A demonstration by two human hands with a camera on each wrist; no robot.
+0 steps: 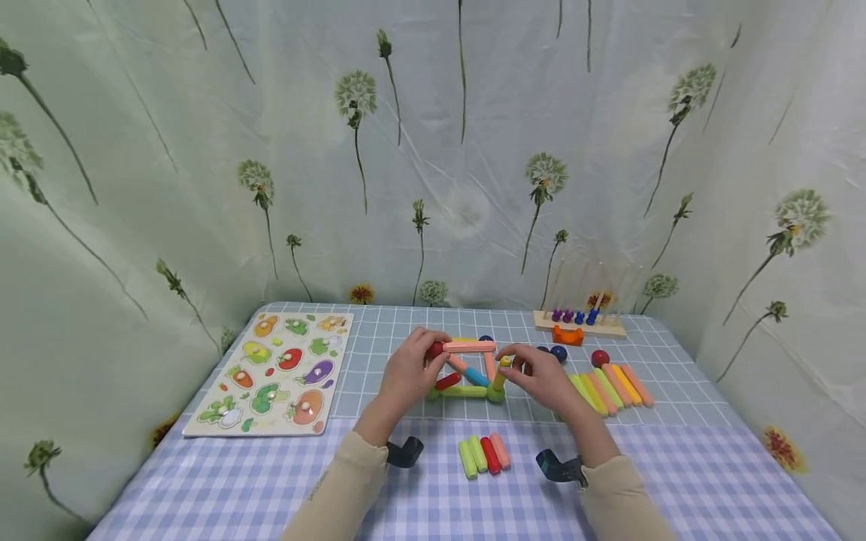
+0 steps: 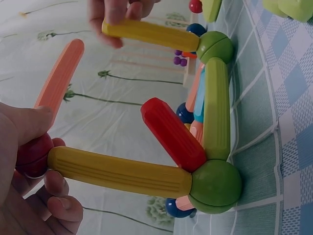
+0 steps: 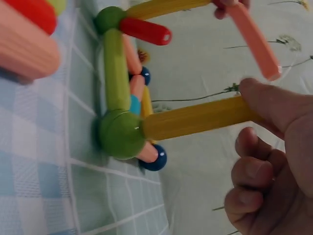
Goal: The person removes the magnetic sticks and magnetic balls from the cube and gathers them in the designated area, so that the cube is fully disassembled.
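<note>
My left hand (image 1: 408, 372) grips a red ball (image 2: 35, 156) on top of an upright yellow rod (image 2: 120, 169). From that ball a pink rod (image 1: 470, 346) reaches right, its far end free. My right hand (image 1: 543, 378) pinches the upper end of a second upright yellow rod (image 3: 200, 117). Both yellow rods stand in green balls (image 2: 216, 186) joined by a light green rod (image 2: 216, 110). A red rod (image 2: 172, 133) sticks out from the left green ball. Behind lie pink rods, a blue rod (image 1: 476, 376) and dark blue balls (image 3: 154, 157), partly hidden.
Several short rods (image 1: 495, 455) lie in front of the structure. More rods (image 1: 612, 391), a red ball (image 1: 600, 358) and dark blue balls (image 1: 558, 353) are on the right. A peg rack (image 1: 580, 324) and an orange piece (image 1: 567, 336) stand behind. At left lies a vegetable puzzle board (image 1: 271, 376).
</note>
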